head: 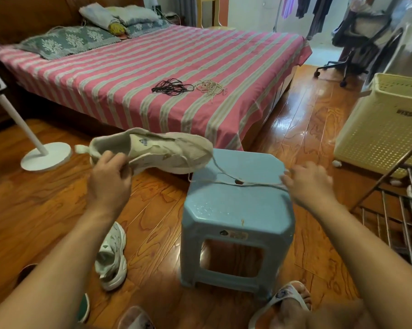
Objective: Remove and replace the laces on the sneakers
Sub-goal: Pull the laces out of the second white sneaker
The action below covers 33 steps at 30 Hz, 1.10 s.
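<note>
The bed [152,74] beyond the blue stool [236,210] is carrying two spare lace bundles, black [171,87] and cream [211,87], probably waiting as replacements. The beige sneaker [152,151] is being held in the air just left of the stool, its toe reaching over the stool's far corner, the left hand [110,172] gripping its heel to steady it. The old lace [238,180] is stretching across the stool top to the right hand [307,184], whose fingers are closing on it, seemingly drawing it out. A second sneaker [111,257] is lying on the floor left of the stool.

Single head-worn wide-angle view, looking forward and down, close over both forearms, bed [167,67] beyond
</note>
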{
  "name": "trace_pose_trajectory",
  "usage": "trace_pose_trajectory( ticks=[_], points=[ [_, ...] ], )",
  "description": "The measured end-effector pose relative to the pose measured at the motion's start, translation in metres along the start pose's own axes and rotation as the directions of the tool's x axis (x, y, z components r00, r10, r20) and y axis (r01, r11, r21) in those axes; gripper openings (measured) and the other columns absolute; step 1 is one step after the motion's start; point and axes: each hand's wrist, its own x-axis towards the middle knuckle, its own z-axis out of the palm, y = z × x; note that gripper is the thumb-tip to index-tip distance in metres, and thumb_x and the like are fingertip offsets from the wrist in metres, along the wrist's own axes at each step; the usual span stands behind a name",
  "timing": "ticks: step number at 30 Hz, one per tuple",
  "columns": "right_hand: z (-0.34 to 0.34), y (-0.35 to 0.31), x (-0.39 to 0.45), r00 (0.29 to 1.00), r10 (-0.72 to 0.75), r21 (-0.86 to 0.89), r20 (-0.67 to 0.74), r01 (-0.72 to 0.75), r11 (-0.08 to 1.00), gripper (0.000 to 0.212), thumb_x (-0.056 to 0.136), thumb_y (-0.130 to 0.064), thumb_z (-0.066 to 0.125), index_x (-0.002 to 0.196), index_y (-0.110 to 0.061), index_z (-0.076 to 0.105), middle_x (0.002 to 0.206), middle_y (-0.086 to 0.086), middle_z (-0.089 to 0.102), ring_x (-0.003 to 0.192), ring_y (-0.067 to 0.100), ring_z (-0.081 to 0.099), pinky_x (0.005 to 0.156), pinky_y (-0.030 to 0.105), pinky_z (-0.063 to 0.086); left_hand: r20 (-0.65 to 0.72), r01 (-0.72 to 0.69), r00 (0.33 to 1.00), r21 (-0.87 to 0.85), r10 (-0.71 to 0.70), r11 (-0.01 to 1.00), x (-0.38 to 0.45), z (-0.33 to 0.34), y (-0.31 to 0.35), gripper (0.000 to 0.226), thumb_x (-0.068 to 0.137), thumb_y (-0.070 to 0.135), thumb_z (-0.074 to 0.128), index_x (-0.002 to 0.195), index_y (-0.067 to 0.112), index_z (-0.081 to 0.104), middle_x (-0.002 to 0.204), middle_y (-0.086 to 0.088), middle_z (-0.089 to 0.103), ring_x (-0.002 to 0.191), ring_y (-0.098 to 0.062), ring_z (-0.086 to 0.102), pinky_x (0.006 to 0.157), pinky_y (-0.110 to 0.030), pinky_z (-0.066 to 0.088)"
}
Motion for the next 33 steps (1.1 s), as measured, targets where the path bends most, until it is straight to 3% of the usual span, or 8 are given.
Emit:
trace_pose_trajectory(
  ticks=[3,6,13,17,23,25,29,33],
  points=[
    [-0.013,-0.051,-0.017,0.887,-0.432,0.313,-0.161,0.461,0.83,0.081,0.086,-0.059,0.066,0.152,-0.02,0.04,0.149,0.007,0.044,0.137,0.025,0.036,0.115,0.04,0.028,-0.018,-0.116,0.993,-0.076,0.115,0.99,-0.003,-0.003,0.03,0.012,0.091,0.005,0.07,0.083,0.007,0.06,0.084,-0.002,0.048,0.073,-0.02,0.044,0.055,-0.03,0.033],
    [-0.005,-0.085,-0.038,0.809,-0.56,0.237,-0.18,0.588,0.773,0.119,0.069,-0.08,0.059,0.16,-0.018,0.015,0.158,0.005,0.022,0.146,0.026,0.02,0.122,0.045,0.022,-0.014,-0.216,0.976,-0.105,0.216,0.971,-0.015,-0.006,0.056,0.013,0.093,0.007,0.068,0.084,0.007,0.059,0.084,-0.001,0.046,0.069,-0.017,0.042,0.054,-0.019,0.028],
    [0.001,-0.084,-0.036,0.776,-0.539,0.04,-0.326,0.581,0.813,0.087,0.072,-0.039,0.085,0.143,-0.009,0.046,0.121,0.009,0.047,0.11,0.028,0.042,0.092,0.046,0.046,-0.015,-0.315,0.949,-0.098,0.315,0.944,-0.022,-0.004,0.066,0.015,0.094,0.008,0.07,0.084,0.005,0.06,0.082,0.0,0.044,0.061,-0.017,0.041,0.05,-0.017,0.024],
    [-0.005,-0.079,-0.035,0.767,-0.57,0.17,-0.295,0.629,0.758,0.066,0.08,-0.018,0.079,0.14,-0.008,0.053,0.115,0.01,0.061,0.106,0.028,0.052,0.093,0.043,0.047,-0.021,-0.335,0.942,-0.096,0.335,0.937,-0.023,-0.006,0.061,0.012,0.094,0.008,0.07,0.086,0.002,0.064,0.084,-0.002,0.048,0.063,-0.016,0.043,0.053,-0.015,0.025],
    [-0.03,-0.075,-0.034,0.894,-0.445,0.671,-0.045,0.357,0.65,0.016,0.096,-0.014,0.055,0.084,-0.015,0.066,0.064,-0.011,0.062,0.063,0.015,0.06,0.059,0.03,0.048,-0.026,-0.309,0.951,-0.09,0.308,0.947,-0.017,-0.004,0.046,0.014,0.094,0.006,0.069,0.083,0.003,0.061,0.082,-0.005,0.049,0.065,-0.018,0.043,0.052,-0.019,0.027],
    [-0.034,-0.07,-0.036,0.892,-0.448,0.736,0.058,0.265,0.623,0.011,0.098,-0.023,0.061,0.087,-0.02,0.064,0.06,-0.017,0.058,0.055,0.001,0.052,0.051,0.014,0.039,-0.03,-0.251,0.968,-0.128,0.249,0.959,-0.015,-0.003,0.042,0.016,0.092,0.004,0.071,0.08,0.005,0.06,0.081,-0.004,0.048,0.065,-0.018,0.043,0.052,-0.021,0.029],
    [-0.043,-0.053,-0.035,0.843,-0.524,0.785,0.126,0.238,0.572,0.014,0.092,-0.028,0.071,0.105,-0.022,0.071,0.071,0.002,0.055,0.062,0.009,0.045,0.056,0.025,0.039,0.009,-0.229,0.972,-0.172,0.234,0.958,-0.009,-0.004,0.023,0.018,0.085,-0.001,0.077,0.079,0.004,0.061,0.079,-0.003,0.049,0.065,-0.02,0.045,0.051,-0.029,0.038],
    [-0.045,-0.03,-0.025,0.878,-0.422,0.941,0.228,-0.088,0.326,0.019,0.098,-0.009,0.062,0.116,-0.011,0.068,0.074,0.009,0.042,0.058,0.014,0.033,0.052,0.026,0.029,0.043,-0.173,0.982,-0.214,0.186,0.961,-0.007,-0.004,0.002,0.014,0.087,0.004,0.076,0.082,0.007,0.063,0.084,-0.005,0.054,0.072,-0.024,0.053,0.055,-0.046,0.052]
  ],
)
